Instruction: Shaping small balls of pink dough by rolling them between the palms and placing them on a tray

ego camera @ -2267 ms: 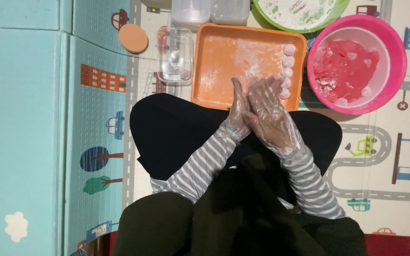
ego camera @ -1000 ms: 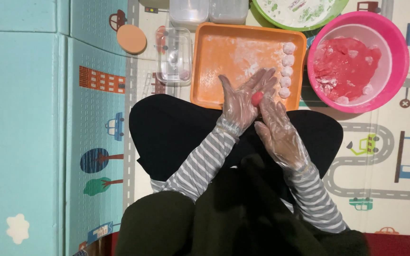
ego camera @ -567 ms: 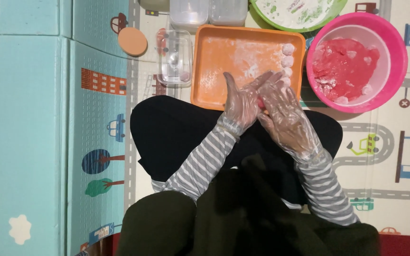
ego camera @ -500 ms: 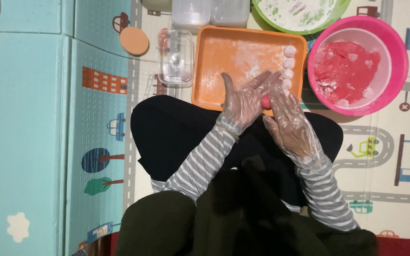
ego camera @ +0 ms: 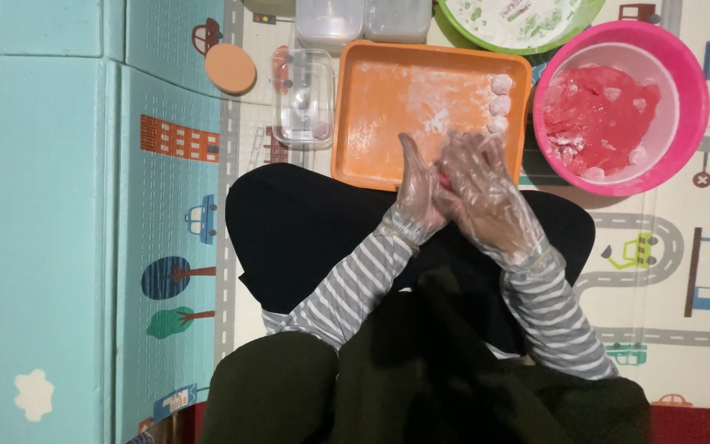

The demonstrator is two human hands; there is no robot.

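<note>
Between the two gloved palms a small red lump of dough shows only as a sliver — most of it is covered, shape not readable. Left hand and right hand, both in clear plastic gloves, are pressed together around it over the near edge of the orange tray; fingers are extended, not curled, palms closed on the lump. Right hand lies on top and blocks the view of the tray's near right corner.

Tray is dusted with white flour; a short column of floured balls sits along its right side, the lowest one partly behind the right fingers. Just right of the tray, a pink bowl holds red dough with white flecks. Green-rimmed plate is cut off by the top edge — contents unclear. Two clear containers are also cropped at top. Another clear box stands left of the tray, contents hard to make out. Round orange disc lies on the play mat. Striped sleeves and dark lap fill the lower frame.
</note>
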